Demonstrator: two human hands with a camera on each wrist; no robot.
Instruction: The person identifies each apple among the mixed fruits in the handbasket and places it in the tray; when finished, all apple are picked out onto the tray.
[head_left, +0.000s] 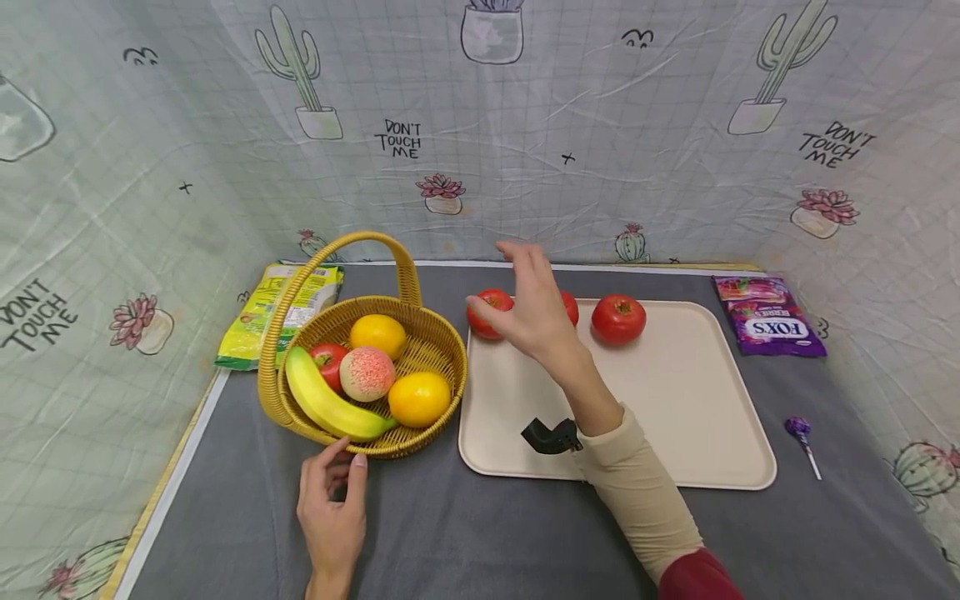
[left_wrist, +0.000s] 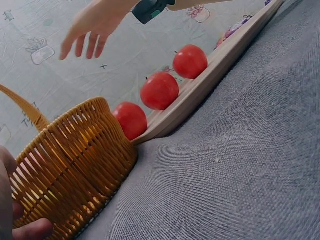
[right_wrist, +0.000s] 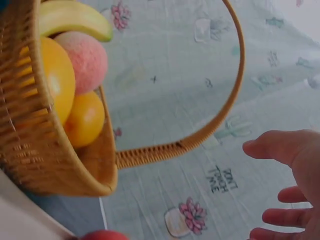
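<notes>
A wicker basket (head_left: 431, 329) with a tall handle stands at the left. Inside it lie a banana (head_left: 322, 400), a peach (head_left: 367, 373), a red apple (head_left: 327, 363) and two yellow-orange fruits (head_left: 420, 399). My left hand (head_left: 332, 508) is at the basket's near side, its fingertips at the rim and the fingers loosely bent. Above the back left of a beige tray (head_left: 615, 417), my right hand (head_left: 536, 308) hovers with fingers spread, holding nothing. Along the tray's back edge sit three red apples (left_wrist: 159, 91); in the head view the right hand partly covers two of them.
Behind the basket lies a yellow-green packet (head_left: 255, 321). Right of the tray are a purple candy bag (head_left: 768, 321) and a wrapped lollipop (head_left: 801, 432). A printed cloth (head_left: 525, 167) walls in the grey tabletop (head_left: 240, 500) at the back and sides.
</notes>
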